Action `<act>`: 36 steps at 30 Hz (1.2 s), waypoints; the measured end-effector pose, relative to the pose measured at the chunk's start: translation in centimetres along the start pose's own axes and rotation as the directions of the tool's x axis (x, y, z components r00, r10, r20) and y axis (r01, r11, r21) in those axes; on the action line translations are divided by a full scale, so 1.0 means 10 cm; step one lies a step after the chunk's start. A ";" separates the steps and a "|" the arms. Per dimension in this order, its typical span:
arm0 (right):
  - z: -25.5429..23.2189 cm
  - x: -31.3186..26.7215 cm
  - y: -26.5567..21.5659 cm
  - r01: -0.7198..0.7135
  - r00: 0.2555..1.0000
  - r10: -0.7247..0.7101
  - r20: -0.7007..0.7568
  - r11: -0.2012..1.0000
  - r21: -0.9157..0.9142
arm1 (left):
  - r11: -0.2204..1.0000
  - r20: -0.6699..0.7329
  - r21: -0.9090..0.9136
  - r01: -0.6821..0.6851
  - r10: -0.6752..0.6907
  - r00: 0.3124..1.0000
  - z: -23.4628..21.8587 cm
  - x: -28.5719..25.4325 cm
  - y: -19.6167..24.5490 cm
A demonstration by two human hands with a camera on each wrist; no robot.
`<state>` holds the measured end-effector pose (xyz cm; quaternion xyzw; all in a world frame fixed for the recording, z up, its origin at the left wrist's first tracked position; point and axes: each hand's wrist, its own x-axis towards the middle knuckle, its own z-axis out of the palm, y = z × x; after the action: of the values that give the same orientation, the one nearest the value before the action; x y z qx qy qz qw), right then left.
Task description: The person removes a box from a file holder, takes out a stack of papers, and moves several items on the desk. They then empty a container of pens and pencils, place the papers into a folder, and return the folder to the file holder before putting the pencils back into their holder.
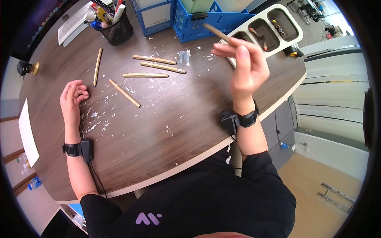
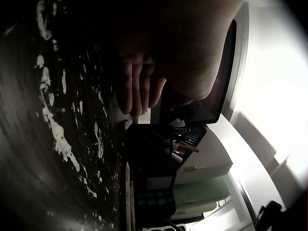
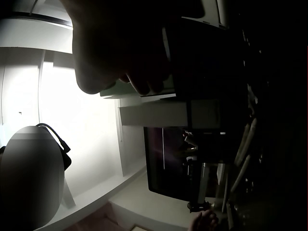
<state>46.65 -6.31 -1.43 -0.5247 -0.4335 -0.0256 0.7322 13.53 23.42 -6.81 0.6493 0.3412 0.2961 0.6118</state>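
Note:
In the head view my right hand (image 1: 250,71) is raised over the right part of the table, pinching a slim wooden pencil (image 1: 216,32) between thumb and fingers. The pencil's far end points up and left, toward the blue holder. At the table's left side rests my left hand (image 1: 73,95), fingers loosely curled around nothing. Several similar tan pencils lie loose between the hands: one upright in view (image 1: 98,66) near the left fingers, one slanting (image 1: 124,93), and three close together, including a lower one (image 1: 146,75). The right wrist view is too dark to show the grip.
White scraps (image 1: 94,115) litter the dark wooden table (image 1: 190,115). Behind stand a black mesh pen cup (image 1: 119,33), blue file holders (image 1: 186,27) with a binder clip (image 1: 197,19), and a keyboard (image 1: 75,25). A white tray (image 1: 297,29) with dark compartments holds small items at back right.

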 end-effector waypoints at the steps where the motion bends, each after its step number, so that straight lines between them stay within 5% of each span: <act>1: -0.04 -0.01 -0.01 0.151 0.988 -0.150 0.037 0.988 -0.036 | 1.000 0.002 0.002 -0.003 0.003 1.000 -0.01 0.01 -0.01; 5: -0.07 -0.02 -0.10 0.403 0.915 -0.401 0.049 0.898 -0.176 | 1.000 0.003 0.006 -0.009 0.009 1.000 0.00 0.00 -0.01; 8: 0.00 0.00 -0.12 0.317 0.935 -0.350 -0.062 0.900 -0.300 | 1.000 0.007 -0.005 -0.006 0.006 1.000 -0.01 0.00 -0.01; 12: 0.03 0.01 -0.11 0.271 0.954 -0.298 -0.028 0.900 -0.341 | 1.000 0.005 -0.001 -0.006 0.006 1.000 -0.01 0.01 -0.02; 16: 0.05 0.01 -0.09 0.068 0.985 -0.102 -0.138 0.971 -0.230 | 1.000 0.009 -0.004 -0.006 0.006 1.000 -0.02 0.01 -0.02; 25: -0.05 0.09 -0.08 0.056 0.972 -0.107 -0.211 0.971 -0.232 | 1.000 0.014 -0.002 -0.009 0.009 1.000 -0.02 0.00 -0.02; 31: -0.12 0.21 -0.06 -0.138 0.955 0.123 -0.271 0.990 -0.037 | 1.000 0.012 0.000 -0.012 0.012 1.000 -0.01 0.00 -0.02; 36: -0.27 0.23 0.03 -0.148 0.955 0.102 -0.279 0.978 -0.148 | 1.000 0.015 -0.002 -0.017 0.017 1.000 -0.01 0.01 -0.03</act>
<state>49.86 -7.40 -0.31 -0.6023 -0.2918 -0.0865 0.7380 13.45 23.54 -7.09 0.6539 0.3307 0.2968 0.6123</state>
